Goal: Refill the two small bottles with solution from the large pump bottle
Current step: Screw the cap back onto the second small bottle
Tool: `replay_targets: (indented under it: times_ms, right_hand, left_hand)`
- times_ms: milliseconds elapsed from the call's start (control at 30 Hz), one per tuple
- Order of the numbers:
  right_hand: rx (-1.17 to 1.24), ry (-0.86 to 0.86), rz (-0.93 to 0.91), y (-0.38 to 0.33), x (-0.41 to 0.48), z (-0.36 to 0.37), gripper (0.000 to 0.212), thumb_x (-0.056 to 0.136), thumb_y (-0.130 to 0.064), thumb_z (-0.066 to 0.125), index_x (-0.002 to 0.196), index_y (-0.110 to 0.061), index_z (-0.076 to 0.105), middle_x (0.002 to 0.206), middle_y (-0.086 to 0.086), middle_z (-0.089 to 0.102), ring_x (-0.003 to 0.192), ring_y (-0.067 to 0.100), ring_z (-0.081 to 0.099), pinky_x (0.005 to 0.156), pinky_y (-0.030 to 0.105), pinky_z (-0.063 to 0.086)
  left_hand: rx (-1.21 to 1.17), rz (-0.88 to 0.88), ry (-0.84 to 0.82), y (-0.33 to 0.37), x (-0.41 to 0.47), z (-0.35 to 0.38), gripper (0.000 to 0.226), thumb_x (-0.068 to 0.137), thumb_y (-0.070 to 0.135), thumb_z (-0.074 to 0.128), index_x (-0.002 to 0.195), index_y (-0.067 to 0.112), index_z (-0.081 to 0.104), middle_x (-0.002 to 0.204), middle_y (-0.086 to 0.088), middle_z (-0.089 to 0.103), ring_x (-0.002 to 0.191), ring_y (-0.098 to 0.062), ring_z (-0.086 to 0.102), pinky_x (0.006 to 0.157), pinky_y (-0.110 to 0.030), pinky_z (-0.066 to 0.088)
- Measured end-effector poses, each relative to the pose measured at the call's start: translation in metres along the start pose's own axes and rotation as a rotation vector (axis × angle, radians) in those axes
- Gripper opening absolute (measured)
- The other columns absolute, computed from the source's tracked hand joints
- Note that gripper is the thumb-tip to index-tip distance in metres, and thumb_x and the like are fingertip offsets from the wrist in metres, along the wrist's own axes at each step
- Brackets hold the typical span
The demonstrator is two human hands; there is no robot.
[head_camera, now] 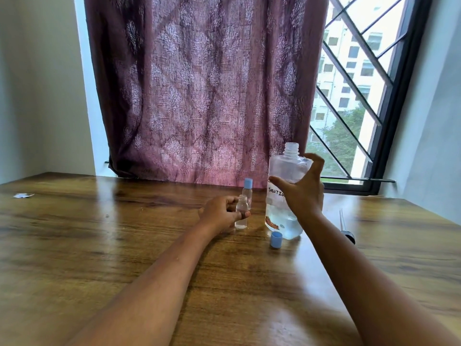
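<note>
The left hand [222, 213] pinches the open small bottle [241, 212] between thumb and fingertips, closed round its middle. The bottle is upright with no cap on, has a little clear liquid in the bottom, and sits low over the table [124, 245] just left of the large bottle [287, 171]; I cannot tell whether its base touches the wood. The right hand [303, 193] is spread wide across the front and right side of the large bottle, with the thumb lying over the label and the fingers curled near the shoulder. It is blurred, and I cannot tell whether it is clamped on the bottle or only close against it.

The large bottle stands upright on the table near the far edge. Its threaded neck is open, and clear liquid fills roughly the lower part below the handwritten label. The second small bottle [247, 193] stands just behind the one in the left hand, with its blue cap on. A loose blue cap [276, 239] stands on the table just in front of the large bottle. The pump [348, 234] lies on the table to the right, well apart from the bottles, its tube pointing away

A scrap of paper [23, 195] lies at the far left of the table. Behind hang a dark red curtain [199, 83] and a barred window [356, 83]
</note>
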State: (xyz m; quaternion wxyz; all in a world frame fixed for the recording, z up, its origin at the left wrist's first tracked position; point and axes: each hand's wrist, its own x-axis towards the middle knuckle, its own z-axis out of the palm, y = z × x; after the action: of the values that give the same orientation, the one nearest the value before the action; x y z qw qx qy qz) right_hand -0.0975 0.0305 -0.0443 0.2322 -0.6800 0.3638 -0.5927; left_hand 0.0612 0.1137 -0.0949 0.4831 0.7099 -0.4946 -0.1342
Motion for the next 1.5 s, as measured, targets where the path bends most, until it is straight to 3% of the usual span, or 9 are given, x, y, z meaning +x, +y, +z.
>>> replay_targets:
  times_ms: [233,400,533,667,833,967,1067,1300,1500]
  right_hand:
    - [-0.03,-0.033,-0.001,-0.003,0.003,-0.005,0.083,0.066,-0.029,0.083,0.131,-0.022,0.031,0.135,0.016,0.036,0.125,0.033,0.04,0.101,0.042,0.034]
    - [-0.552,0.293,-0.624,-0.037,-0.012,-0.016,0.055,0.077,-0.035,0.066,0.127,-0.02,0.047,0.127,0.01,0.053,0.114,0.032,0.05,0.089,0.04,0.04]
    - [-0.62,-0.166,-0.555,-0.067,-0.037,-0.006,0.014,0.083,-0.023,0.06,0.096,-0.019,0.057,0.085,0.006,0.069,0.077,0.028,0.067,0.059,0.027,0.037]
    - [-1.102,-0.649,-0.305,-0.059,-0.052,0.003,0.033,0.087,-0.022,0.056,0.119,-0.017,0.055,0.116,0.006,0.065,0.107,0.028,0.062,0.072,0.034,0.046]
    - [-1.24,-0.817,-0.151,-0.045,-0.05,0.009,0.034,0.09,-0.019,0.057,0.123,-0.011,0.055,0.129,0.009,0.057,0.118,0.029,0.055,0.071,0.036,0.043]
    - [-1.18,-0.999,-0.166,-0.04,-0.048,0.015,0.035,0.085,-0.01,0.062,0.119,-0.003,0.058,0.128,0.015,0.058,0.114,0.032,0.057,0.084,0.038,0.051]
    - [-1.077,-1.036,-0.215,-0.038,-0.044,0.016,0.03,0.082,-0.006,0.063,0.112,-0.004,0.062,0.118,0.014,0.064,0.106,0.027,0.061,0.079,0.03,0.049]
    - [-0.4,-0.64,-0.215,-0.031,-0.02,0.011,0.021,0.086,-0.015,0.062,0.106,-0.017,0.068,0.106,0.006,0.057,0.101,0.021,0.053,0.075,0.022,0.031]
    - [-0.03,-0.422,-0.194,-0.019,-0.024,0.027,0.008,0.085,-0.016,0.065,0.094,-0.017,0.065,0.083,-0.006,0.061,0.078,0.011,0.054,0.062,0.02,0.037]
  left_hand:
    - [0.026,0.009,0.011,-0.002,0.002,0.001,0.042,0.076,0.031,0.077,0.116,0.026,0.066,0.108,0.005,0.073,0.111,-0.017,0.063,0.106,-0.049,0.04]
    - [0.021,0.018,0.009,-0.002,0.002,0.001,0.043,0.076,0.03,0.078,0.117,0.024,0.065,0.109,0.003,0.073,0.112,-0.018,0.063,0.106,-0.049,0.04]
    - [0.02,0.037,0.02,-0.002,0.002,0.002,0.036,0.076,0.027,0.078,0.11,0.021,0.068,0.099,-0.01,0.073,0.107,-0.03,0.065,0.102,-0.052,0.043]
    - [0.006,0.033,0.014,-0.003,0.003,0.001,0.039,0.076,0.025,0.077,0.113,0.02,0.067,0.105,-0.005,0.074,0.109,-0.026,0.064,0.103,-0.052,0.043]
    - [-0.01,0.031,-0.017,-0.003,0.004,0.001,0.043,0.073,0.03,0.08,0.114,0.022,0.067,0.108,0.0,0.074,0.111,-0.02,0.064,0.105,-0.051,0.041]
    - [-0.011,0.03,-0.021,-0.003,0.004,0.0,0.042,0.074,0.028,0.08,0.113,0.02,0.068,0.108,-0.002,0.074,0.111,-0.022,0.064,0.105,-0.051,0.041]
    - [-0.037,0.037,-0.033,-0.004,0.005,-0.001,0.042,0.074,0.026,0.08,0.114,0.019,0.067,0.109,-0.003,0.073,0.111,-0.023,0.064,0.106,-0.051,0.041]
    - [-0.121,0.054,-0.077,-0.004,0.004,0.001,0.038,0.074,0.014,0.079,0.111,0.01,0.069,0.104,-0.009,0.075,0.101,-0.018,0.069,0.099,-0.043,0.052]
    - [-0.127,0.043,-0.104,-0.003,0.004,0.001,0.038,0.075,0.017,0.079,0.11,0.011,0.069,0.103,-0.009,0.075,0.102,-0.02,0.069,0.099,-0.043,0.052]
